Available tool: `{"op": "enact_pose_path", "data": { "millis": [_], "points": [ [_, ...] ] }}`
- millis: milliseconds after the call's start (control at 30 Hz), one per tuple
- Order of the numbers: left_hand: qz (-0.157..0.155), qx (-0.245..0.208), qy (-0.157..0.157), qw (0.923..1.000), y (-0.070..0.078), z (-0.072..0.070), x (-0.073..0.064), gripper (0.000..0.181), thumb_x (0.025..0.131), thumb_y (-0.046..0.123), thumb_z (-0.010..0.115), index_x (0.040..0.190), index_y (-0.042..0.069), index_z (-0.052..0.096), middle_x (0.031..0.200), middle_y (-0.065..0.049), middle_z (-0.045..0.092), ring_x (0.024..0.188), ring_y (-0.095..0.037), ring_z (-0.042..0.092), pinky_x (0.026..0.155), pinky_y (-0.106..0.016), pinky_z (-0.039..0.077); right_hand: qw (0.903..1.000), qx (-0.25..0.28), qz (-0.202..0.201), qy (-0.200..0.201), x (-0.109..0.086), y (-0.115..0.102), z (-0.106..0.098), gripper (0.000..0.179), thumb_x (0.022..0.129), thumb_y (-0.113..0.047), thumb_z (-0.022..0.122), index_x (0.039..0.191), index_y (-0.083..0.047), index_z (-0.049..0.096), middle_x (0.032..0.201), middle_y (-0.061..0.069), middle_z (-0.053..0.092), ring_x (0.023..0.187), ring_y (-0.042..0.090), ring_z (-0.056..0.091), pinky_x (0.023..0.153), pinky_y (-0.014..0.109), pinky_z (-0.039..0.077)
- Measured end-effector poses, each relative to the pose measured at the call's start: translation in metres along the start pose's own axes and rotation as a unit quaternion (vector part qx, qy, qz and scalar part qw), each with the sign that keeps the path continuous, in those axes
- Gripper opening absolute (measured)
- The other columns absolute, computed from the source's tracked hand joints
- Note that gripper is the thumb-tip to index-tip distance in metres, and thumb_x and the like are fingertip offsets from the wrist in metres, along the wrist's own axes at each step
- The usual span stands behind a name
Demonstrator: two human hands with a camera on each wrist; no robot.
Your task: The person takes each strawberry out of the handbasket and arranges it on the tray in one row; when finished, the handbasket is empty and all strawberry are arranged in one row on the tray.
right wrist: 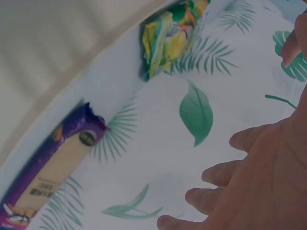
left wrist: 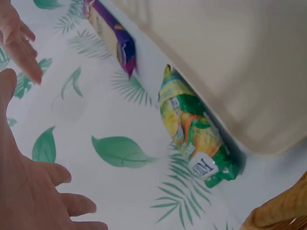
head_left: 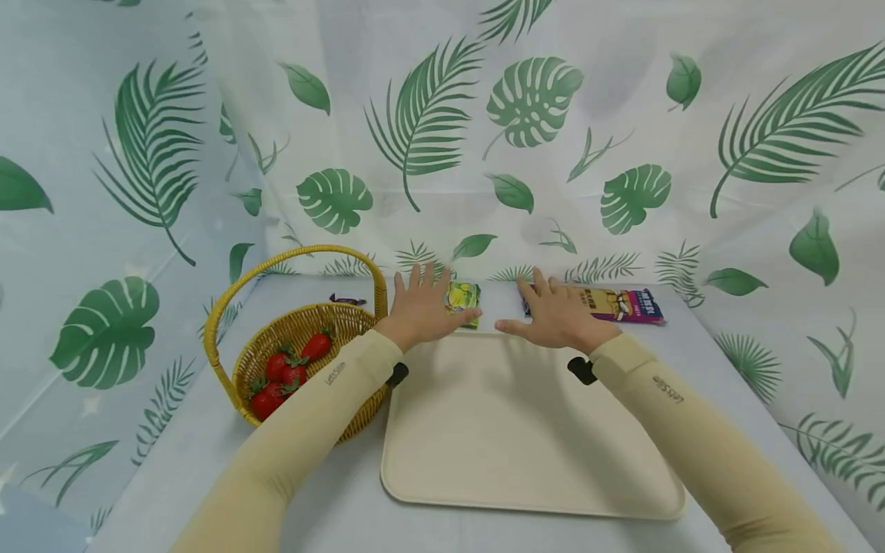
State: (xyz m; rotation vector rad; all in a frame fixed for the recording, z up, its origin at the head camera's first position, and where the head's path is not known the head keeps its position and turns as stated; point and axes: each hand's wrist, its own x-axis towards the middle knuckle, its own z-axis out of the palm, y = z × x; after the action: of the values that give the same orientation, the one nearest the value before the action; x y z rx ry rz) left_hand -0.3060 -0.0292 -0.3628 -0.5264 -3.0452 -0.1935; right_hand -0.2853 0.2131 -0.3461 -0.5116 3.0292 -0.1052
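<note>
My left hand (head_left: pixel 423 309) is held with fingers spread above the far left corner of a beige tray (head_left: pixel 525 430). Partly behind it lies a green and yellow snack packet (head_left: pixel 465 299), fully seen in the left wrist view as a crumpled packet (left wrist: pixel 194 129). My right hand (head_left: pixel 558 313), fingers also spread, hovers over the tray's far edge. It hides the left part of a long purple and tan snack packet (head_left: pixel 625 303); the right wrist view shows that purple packet (right wrist: pixel 53 163) beside the tray. Both hands hold nothing.
Left of the tray stands a yellow wicker basket (head_left: pixel 252 346) with a tall handle, holding several red strawberries (head_left: pixel 293 374). A small dark purple wrapper (head_left: pixel 347 299) lies behind the basket. Leaf-patterned cloth (head_left: pixel 442 138) hangs behind the table and at both sides.
</note>
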Motion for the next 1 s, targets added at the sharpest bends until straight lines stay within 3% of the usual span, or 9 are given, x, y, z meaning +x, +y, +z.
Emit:
{"op": "enact_pose_path", "data": {
  "millis": [233, 400, 500, 633, 733, 867, 933, 1000],
  "points": [
    [0.014, -0.02, -0.002, 0.9997, -0.001, 0.014, -0.024, 0.102, 0.083, 0.084, 0.03, 0.159, 0.02, 0.01, 0.163, -0.017, 0.007, 0.148, -0.038, 0.006, 0.112, -0.065, 0.007, 0.9984, 0.047, -0.027, -0.011, -0.01, -0.008, 0.017, 0.101, 0.089, -0.07, 0.046, 0.156, -0.001, 0.014, 0.16, 0.028, 0.003, 0.143, 0.052, 0.004, 0.109, 0.068, 0.012],
    [0.017, -0.073, 0.036, 0.9965, -0.01, 0.028, -0.056, 0.097, 0.085, 0.081, 0.033, 0.157, 0.017, 0.022, 0.161, -0.015, 0.019, 0.148, -0.035, 0.014, 0.114, -0.059, 0.013, 0.9806, 0.178, -0.05, -0.065, -0.018, -0.018, 0.033, 0.093, 0.094, -0.066, 0.042, 0.156, -0.003, 0.012, 0.16, 0.026, 0.003, 0.145, 0.047, 0.007, 0.111, 0.065, 0.012],
    [0.015, -0.127, 0.062, 0.9899, -0.017, 0.036, -0.078, 0.094, 0.087, 0.078, 0.036, 0.154, 0.012, 0.032, 0.159, -0.015, 0.025, 0.147, -0.033, 0.02, 0.114, -0.055, 0.019, 0.9771, 0.191, -0.058, -0.074, -0.021, -0.024, 0.044, 0.094, 0.093, -0.067, 0.042, 0.156, -0.004, 0.015, 0.16, 0.025, 0.005, 0.145, 0.046, 0.011, 0.111, 0.063, 0.016],
    [-0.007, -0.193, 0.088, 0.9773, -0.028, 0.041, -0.106, 0.088, 0.088, 0.074, 0.041, 0.149, 0.01, 0.041, 0.156, -0.014, 0.034, 0.143, -0.033, 0.03, 0.111, -0.053, 0.028, 0.9843, 0.15, -0.078, -0.052, -0.024, -0.032, 0.06, 0.095, 0.09, -0.067, 0.05, 0.155, -0.003, 0.023, 0.159, 0.028, 0.014, 0.142, 0.048, 0.021, 0.111, 0.06, 0.022],
    [-0.031, -0.221, 0.111, 0.9685, -0.038, 0.042, -0.124, 0.081, 0.09, 0.071, 0.044, 0.145, 0.012, 0.047, 0.152, -0.01, 0.04, 0.138, -0.031, 0.038, 0.107, -0.053, 0.034, 0.9837, 0.15, -0.091, -0.04, -0.026, -0.038, 0.071, 0.091, 0.09, -0.063, 0.054, 0.153, -0.002, 0.028, 0.157, 0.028, 0.018, 0.142, 0.046, 0.024, 0.111, 0.058, 0.025],
    [-0.053, -0.247, 0.179, 0.951, -0.056, 0.039, -0.146, 0.064, 0.094, 0.058, 0.051, 0.138, 0.012, 0.056, 0.145, -0.008, 0.05, 0.132, -0.03, 0.046, 0.102, -0.054, 0.039, 0.9792, 0.175, -0.099, -0.024, -0.026, -0.05, 0.083, 0.081, 0.092, -0.055, 0.058, 0.151, -0.004, 0.035, 0.156, 0.024, 0.026, 0.142, 0.04, 0.029, 0.111, 0.053, 0.028],
    [-0.053, -0.262, 0.239, 0.9335, -0.066, 0.037, -0.155, 0.051, 0.096, 0.047, 0.057, 0.131, 0.01, 0.061, 0.14, -0.01, 0.055, 0.127, -0.032, 0.051, 0.099, -0.054, 0.041, 0.9764, 0.189, -0.104, -0.009, -0.024, -0.057, 0.088, 0.074, 0.093, -0.05, 0.06, 0.149, -0.005, 0.039, 0.154, 0.02, 0.034, 0.14, 0.036, 0.034, 0.11, 0.05, 0.031],
    [-0.047, -0.273, 0.309, 0.9096, -0.078, 0.035, -0.163, 0.039, 0.096, 0.034, 0.061, 0.124, 0.007, 0.065, 0.133, -0.011, 0.06, 0.121, -0.032, 0.056, 0.095, -0.054, 0.044, 0.9724, 0.206, -0.108, 0.012, -0.023, -0.065, 0.093, 0.065, 0.094, -0.042, 0.062, 0.145, -0.005, 0.045, 0.148, 0.016, 0.044, 0.137, 0.033, 0.04, 0.109, 0.048, 0.034]
  ]
}}
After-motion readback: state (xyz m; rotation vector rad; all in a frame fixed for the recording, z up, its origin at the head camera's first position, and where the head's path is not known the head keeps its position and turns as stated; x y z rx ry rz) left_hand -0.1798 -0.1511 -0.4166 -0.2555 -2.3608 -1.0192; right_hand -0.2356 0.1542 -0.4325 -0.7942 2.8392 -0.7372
